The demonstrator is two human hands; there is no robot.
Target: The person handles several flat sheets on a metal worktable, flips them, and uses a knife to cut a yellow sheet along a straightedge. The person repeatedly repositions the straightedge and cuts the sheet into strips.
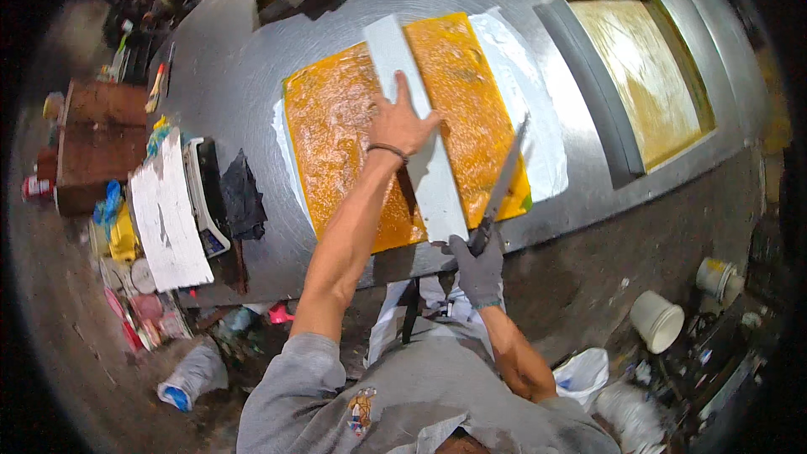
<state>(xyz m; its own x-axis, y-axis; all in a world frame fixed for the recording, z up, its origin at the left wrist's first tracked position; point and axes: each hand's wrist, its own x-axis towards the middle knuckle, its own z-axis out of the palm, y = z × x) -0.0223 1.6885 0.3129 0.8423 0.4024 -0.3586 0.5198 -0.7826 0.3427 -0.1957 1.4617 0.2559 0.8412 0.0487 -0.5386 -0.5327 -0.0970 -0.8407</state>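
Note:
My left hand [402, 124], bare with a dark band at the wrist, lies spread over a long pale straight board [443, 187]. The board crosses an orange, rough-textured sheet [334, 130] with a glossy surface. Around the sheet's edges shows a white backing [538, 147]. At the near edge of the table, my right hand [481, 276], in a grey glove, is closed on the dark handle of a long knife [503, 175]. Its blade points away from me over the sheet's right part, apart from the board at the tip.
The metal table [244, 109] carries a raised frame [588, 88] around a yellowish panel at right. On the left are a scale [206, 193], a white-painted board [171, 214], a crumpled black sheet [242, 197] and a brush [155, 88]. White buckets [656, 321] stand on the floor.

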